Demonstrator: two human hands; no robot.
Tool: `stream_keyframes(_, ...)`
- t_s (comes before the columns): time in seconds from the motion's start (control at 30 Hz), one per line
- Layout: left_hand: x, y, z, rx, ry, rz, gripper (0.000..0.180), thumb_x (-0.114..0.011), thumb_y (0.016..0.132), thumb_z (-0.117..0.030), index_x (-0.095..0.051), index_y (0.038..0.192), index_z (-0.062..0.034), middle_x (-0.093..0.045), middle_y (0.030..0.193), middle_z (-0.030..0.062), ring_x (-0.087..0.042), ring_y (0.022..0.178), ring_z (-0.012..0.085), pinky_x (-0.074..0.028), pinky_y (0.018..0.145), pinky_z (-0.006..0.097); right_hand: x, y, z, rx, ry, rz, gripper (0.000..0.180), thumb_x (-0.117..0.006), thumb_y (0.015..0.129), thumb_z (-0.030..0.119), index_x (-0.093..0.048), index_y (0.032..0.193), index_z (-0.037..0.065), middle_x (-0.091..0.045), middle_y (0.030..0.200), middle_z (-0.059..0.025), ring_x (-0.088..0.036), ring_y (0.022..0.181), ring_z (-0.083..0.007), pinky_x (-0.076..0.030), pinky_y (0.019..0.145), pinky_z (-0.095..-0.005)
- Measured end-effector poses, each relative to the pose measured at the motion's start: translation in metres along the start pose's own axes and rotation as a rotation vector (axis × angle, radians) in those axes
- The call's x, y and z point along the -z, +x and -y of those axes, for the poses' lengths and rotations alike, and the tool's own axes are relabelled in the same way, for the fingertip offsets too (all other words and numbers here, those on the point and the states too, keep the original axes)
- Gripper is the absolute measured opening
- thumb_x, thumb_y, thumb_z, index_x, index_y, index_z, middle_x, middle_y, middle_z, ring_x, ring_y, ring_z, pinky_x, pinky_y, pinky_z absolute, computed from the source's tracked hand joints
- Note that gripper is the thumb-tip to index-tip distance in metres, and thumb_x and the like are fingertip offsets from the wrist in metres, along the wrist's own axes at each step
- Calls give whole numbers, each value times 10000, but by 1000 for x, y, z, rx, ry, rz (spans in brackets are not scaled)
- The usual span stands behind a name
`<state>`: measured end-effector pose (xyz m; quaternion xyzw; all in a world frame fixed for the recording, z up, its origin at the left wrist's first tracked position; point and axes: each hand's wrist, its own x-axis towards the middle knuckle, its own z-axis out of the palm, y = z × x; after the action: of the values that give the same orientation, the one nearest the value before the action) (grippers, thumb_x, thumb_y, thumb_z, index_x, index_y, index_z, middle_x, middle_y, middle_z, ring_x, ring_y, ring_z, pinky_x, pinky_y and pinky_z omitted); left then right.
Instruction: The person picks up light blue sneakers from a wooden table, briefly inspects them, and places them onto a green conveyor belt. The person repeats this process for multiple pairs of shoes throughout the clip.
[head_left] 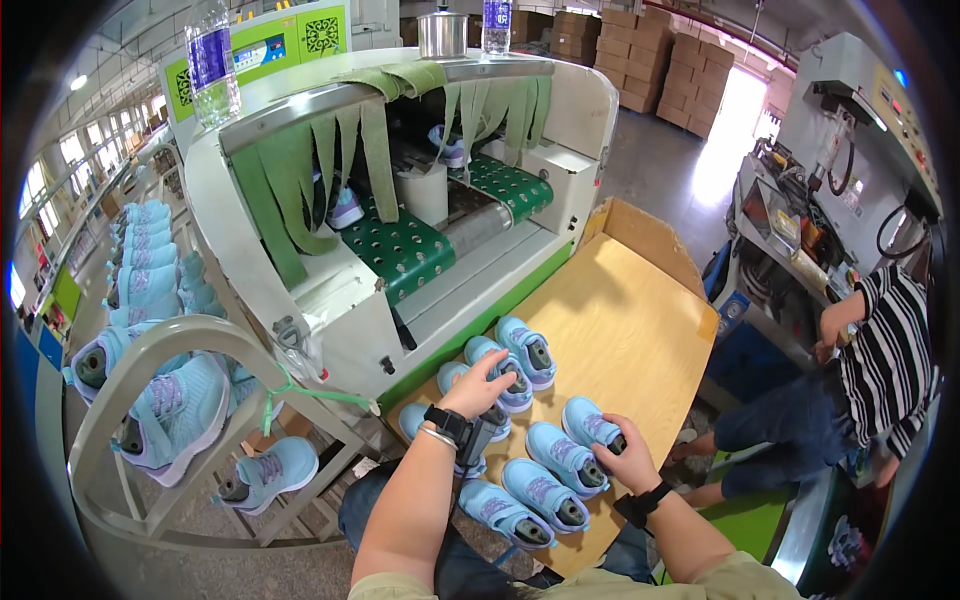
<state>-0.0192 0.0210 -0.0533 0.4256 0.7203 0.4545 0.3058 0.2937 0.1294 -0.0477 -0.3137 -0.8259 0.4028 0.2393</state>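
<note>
Several light-blue sneakers with lilac laces and dark inserts in their openings stand in two groups on a wooden board. My left hand (pixel 478 387) is over the far group, its fingers stretched apart at the opening of a sneaker (pixel 513 393). Beside that one, farther off, sits another sneaker (pixel 526 352). In the near group, my right hand (pixel 632 462) has its thumb and fingers around the heel of the rightmost sneaker (pixel 586 420). Close to it stand a second sneaker (pixel 565 458) and a third (pixel 541 492). My left forearm partly hides some sneakers.
Ahead stands a machine with a green perforated belt (pixel 400 250) and green strip curtains (pixel 275 190); sneakers show inside. A metal rack (pixel 180 330) with more blue sneakers is at left. The wooden board (pixel 610 320) has a cardboard edge. At right, a person in stripes (pixel 890 350) works.
</note>
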Motion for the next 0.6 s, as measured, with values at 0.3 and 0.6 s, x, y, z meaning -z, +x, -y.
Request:
stream_keyframes(0.3,-2,2,3,-20,-19,-4,589,-635,949,-330,-445,1447,-82,-468,1471,143,-414,1380,266,-336,1118,350,1,0,-3,16,-1,-7,540,-754,774,189,-558,1245,12,-584,1221,-182,-557,1158,-313,-433,1003,-378)
stream_keyframes(0.6,-1,3,7,-24,-71,8,588,-625,955,-322,-439,1445,-53,-451,1481,159,-405,1385,271,-330,1123,350,1,1,1,11,3,-7,536,-756,772,190,-562,1239,13,-587,1213,-185,-559,1155,-320,-436,1002,-378)
